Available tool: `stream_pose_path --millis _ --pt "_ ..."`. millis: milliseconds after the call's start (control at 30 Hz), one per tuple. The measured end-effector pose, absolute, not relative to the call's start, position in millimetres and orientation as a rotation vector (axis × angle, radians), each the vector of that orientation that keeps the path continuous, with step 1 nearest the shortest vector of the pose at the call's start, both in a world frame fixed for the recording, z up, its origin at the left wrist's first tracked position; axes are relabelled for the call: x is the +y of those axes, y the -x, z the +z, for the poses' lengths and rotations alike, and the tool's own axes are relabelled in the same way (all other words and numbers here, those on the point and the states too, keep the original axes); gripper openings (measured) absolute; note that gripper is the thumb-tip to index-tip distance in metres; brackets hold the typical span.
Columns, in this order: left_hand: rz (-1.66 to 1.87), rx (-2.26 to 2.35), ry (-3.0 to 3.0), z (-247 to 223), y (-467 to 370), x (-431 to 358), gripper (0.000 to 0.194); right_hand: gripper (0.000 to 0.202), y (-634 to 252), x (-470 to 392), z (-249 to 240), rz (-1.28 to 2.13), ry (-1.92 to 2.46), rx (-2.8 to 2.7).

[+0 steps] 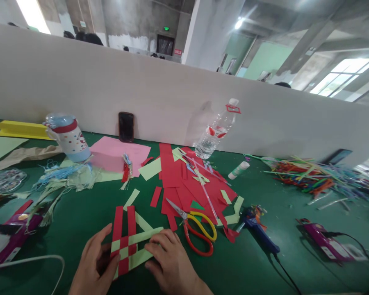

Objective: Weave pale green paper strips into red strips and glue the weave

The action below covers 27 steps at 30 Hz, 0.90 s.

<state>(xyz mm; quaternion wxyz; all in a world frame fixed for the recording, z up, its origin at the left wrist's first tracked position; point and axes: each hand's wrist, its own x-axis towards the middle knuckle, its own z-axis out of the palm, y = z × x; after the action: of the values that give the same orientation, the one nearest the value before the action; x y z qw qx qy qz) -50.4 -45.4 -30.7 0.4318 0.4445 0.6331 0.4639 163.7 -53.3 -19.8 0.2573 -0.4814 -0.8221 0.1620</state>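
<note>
Near the table's front edge lies a small weave of red and light green paper strips point(123, 253), crossed in a checkered pattern. Two red ends point away from me and the green ends run to the right. My left hand point(94, 262) grips the weave's left side between thumb and fingers. With bent fingers, my right hand point(172, 260) pinches a light green paper strip point(146, 235) at its right end; its fingertips partly cover the strips. Scissors point(197, 229) with red and yellow handles lie just beyond my right hand, blades apart.
Red paper sheets and scraps point(184, 184) spread across the middle. A water bottle point(217, 133), a phone point(126, 127) and a blue-lidded cup point(68, 137) stand along the partition. Right of the scissors lie a glue gun point(260, 231), a glue stick point(239, 170) and a corded purple device point(324, 239).
</note>
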Motion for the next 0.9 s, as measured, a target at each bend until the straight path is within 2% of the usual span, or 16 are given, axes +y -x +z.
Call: stream_pose_path --millis 167,300,467,533,600,667,767,900 --pt "1.150 1.468 -0.841 -23.1 56.5 -39.9 0.081 0.015 -168.4 -54.4 -9.5 0.539 1.203 -1.995" --pt "1.230 1.353 -0.732 -18.9 59.2 -35.3 0.082 0.008 -171.2 -54.6 -6.9 0.761 1.240 -1.663" --pt "1.360 1.269 -0.534 -10.3 49.7 -29.2 0.078 0.046 -160.7 -50.9 -18.3 1.355 1.172 -0.969" --pt "1.385 1.234 -0.517 -7.1 42.2 -27.8 0.079 0.064 -148.2 -47.7 -19.4 1.571 1.037 -0.874" --pt "1.390 1.214 -0.541 -5.4 33.7 -27.7 0.079 0.073 -132.9 -44.0 -17.7 1.657 0.898 -0.835" --pt "1.380 1.216 -0.566 -6.1 26.3 -28.9 0.078 0.069 -118.4 -40.1 -14.8 1.658 0.842 -0.721" --pt "1.373 1.218 -0.587 -12.3 20.6 -31.7 0.078 0.048 -105.0 -34.5 -9.6 1.598 0.855 -0.499" --pt "1.346 1.173 -0.538 -21.3 21.7 -32.2 0.086 0.034 -102.0 -29.5 -1.1 1.512 0.911 -0.486"
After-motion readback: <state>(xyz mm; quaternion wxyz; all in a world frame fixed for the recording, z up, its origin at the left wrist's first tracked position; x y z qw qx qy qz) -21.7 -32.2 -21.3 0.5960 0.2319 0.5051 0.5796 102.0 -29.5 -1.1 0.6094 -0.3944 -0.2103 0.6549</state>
